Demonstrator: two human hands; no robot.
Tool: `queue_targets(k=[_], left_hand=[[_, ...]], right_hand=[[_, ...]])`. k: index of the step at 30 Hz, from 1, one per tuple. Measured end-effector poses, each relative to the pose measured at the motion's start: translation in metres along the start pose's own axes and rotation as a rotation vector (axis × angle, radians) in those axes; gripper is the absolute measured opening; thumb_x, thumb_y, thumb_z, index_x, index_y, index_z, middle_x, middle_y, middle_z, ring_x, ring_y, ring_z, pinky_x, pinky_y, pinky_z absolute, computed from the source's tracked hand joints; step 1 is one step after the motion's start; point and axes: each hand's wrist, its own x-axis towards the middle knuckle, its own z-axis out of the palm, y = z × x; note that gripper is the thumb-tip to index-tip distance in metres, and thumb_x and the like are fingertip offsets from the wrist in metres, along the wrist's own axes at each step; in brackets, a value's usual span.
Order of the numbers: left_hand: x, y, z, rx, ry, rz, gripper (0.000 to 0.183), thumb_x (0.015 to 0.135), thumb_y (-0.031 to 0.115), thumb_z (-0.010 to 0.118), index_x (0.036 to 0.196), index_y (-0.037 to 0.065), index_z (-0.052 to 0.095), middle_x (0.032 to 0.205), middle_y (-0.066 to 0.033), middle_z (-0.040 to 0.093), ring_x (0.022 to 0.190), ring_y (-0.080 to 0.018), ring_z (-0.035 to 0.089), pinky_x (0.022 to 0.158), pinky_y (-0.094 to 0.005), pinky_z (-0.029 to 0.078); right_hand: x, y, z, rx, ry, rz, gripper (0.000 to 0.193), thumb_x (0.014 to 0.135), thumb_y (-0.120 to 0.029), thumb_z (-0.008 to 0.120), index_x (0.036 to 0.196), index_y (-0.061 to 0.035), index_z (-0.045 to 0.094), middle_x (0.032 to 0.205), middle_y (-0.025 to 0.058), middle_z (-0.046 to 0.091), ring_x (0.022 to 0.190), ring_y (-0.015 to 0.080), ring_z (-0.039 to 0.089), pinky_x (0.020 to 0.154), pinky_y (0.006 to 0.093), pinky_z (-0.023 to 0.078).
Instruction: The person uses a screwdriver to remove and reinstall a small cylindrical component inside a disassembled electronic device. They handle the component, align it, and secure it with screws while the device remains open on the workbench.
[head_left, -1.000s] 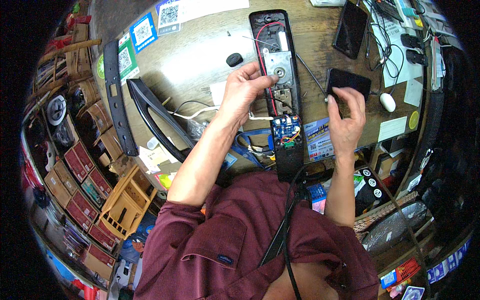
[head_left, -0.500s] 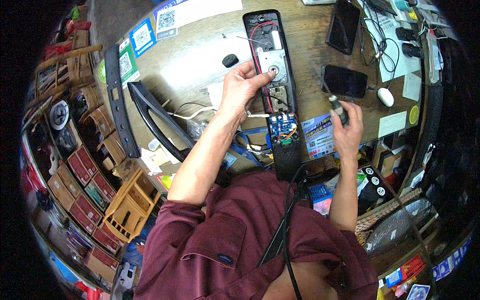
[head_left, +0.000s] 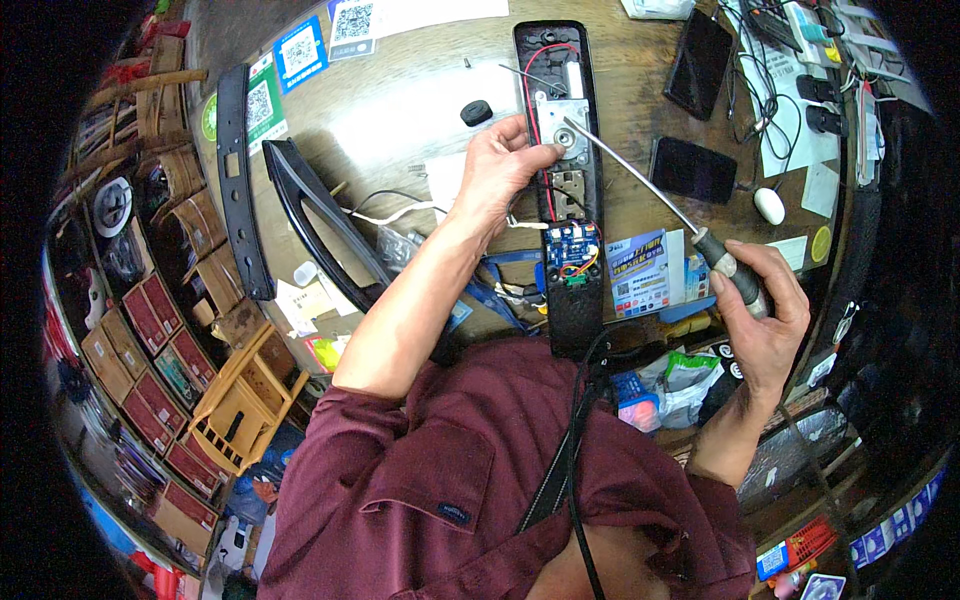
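A long black electronic door lock panel (head_left: 576,325) lies with its open back up, its near end close to my body. Inside it are a silver metal plate (head_left: 552,112), a red wire along the left edge and a blue circuit board (head_left: 572,245) with coloured wires. My left hand (head_left: 497,172) grips the panel's left edge, its thumb pressed on the plate by a round hole; the other fingers are partly hidden. Off to the right, my right hand (head_left: 765,325) holds a screwdriver (head_left: 650,188) by its dark handle. The slanting shaft reaches the plate, its tip at the plate's upper part.
Left of the panel lie a black knob (head_left: 475,112), a small screw (head_left: 467,63), a curved black handle (head_left: 325,225) and a long black strip (head_left: 238,180). Two phones (head_left: 693,168), a white mouse (head_left: 769,206) and tangled cables (head_left: 765,105) are on the right.
My right hand has moved right and nearer my body, swinging the screwdriver so its tip now meets the metal plate. My left hand keeps its hold on the panel. The whole view has shifted slightly.
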Motion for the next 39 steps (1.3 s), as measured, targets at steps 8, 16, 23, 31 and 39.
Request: queue_targets(k=[8,16,23,31,39], left_hand=[[-0.002,0.001,0.001,0.029,0.023,-0.002,0.027,0.083,-0.001,0.074,0.110,-0.001,0.069,0.098,-0.0082,0.076,0.082,-0.0118,0.070,0.076,-0.0249,0.054],[-0.001,0.003,0.001,0.071,0.034,0.001,0.029,0.082,-0.001,0.075,0.110,-0.002,0.069,0.099,-0.0097,0.076,0.083,-0.0131,0.070,0.078,-0.0261,0.054],[-0.002,0.001,0.003,0.029,0.034,0.018,0.028,0.082,0.000,0.075,0.109,-0.001,0.070,0.098,-0.0088,0.076,0.082,-0.0127,0.070,0.078,-0.0261,0.053],[-0.006,0.003,0.006,0.022,0.051,0.033,0.027,0.082,0.002,0.075,0.109,0.000,0.071,0.097,-0.0078,0.076,0.081,-0.0116,0.069,0.078,-0.0260,0.052],[-0.005,0.003,0.007,0.039,0.044,0.022,0.028,0.082,0.000,0.073,0.111,-0.001,0.070,0.098,-0.0081,0.076,0.082,-0.0114,0.069,0.077,-0.0249,0.053]], right_hand=[[0.012,-0.019,0.000,-0.106,-0.069,-0.054,0.029,0.075,0.004,0.078,0.103,0.0016,0.071,0.093,0.0135,0.071,0.083,0.0233,0.069,0.076,0.0312,0.054],[0.026,-0.047,-0.005,-0.045,0.006,-0.261,0.035,0.071,0.004,0.081,0.103,0.0025,0.068,0.100,0.0171,0.070,0.093,0.0297,0.070,0.084,0.0367,0.054],[0.026,-0.049,0.017,0.040,0.210,-0.348,0.040,0.075,-0.008,0.089,0.105,-0.0009,0.063,0.098,0.0157,0.071,0.089,0.0273,0.071,0.080,0.0355,0.056],[0.025,-0.060,0.021,-0.245,0.321,-0.364,0.041,0.071,-0.014,0.093,0.100,-0.0038,0.065,0.085,0.0101,0.072,0.067,0.0202,0.070,0.061,0.0303,0.056],[0.028,-0.067,0.021,-0.256,0.318,-0.366,0.030,0.072,-0.010,0.090,0.091,-0.0039,0.067,0.078,0.0088,0.073,0.062,0.0191,0.070,0.058,0.0289,0.055]])
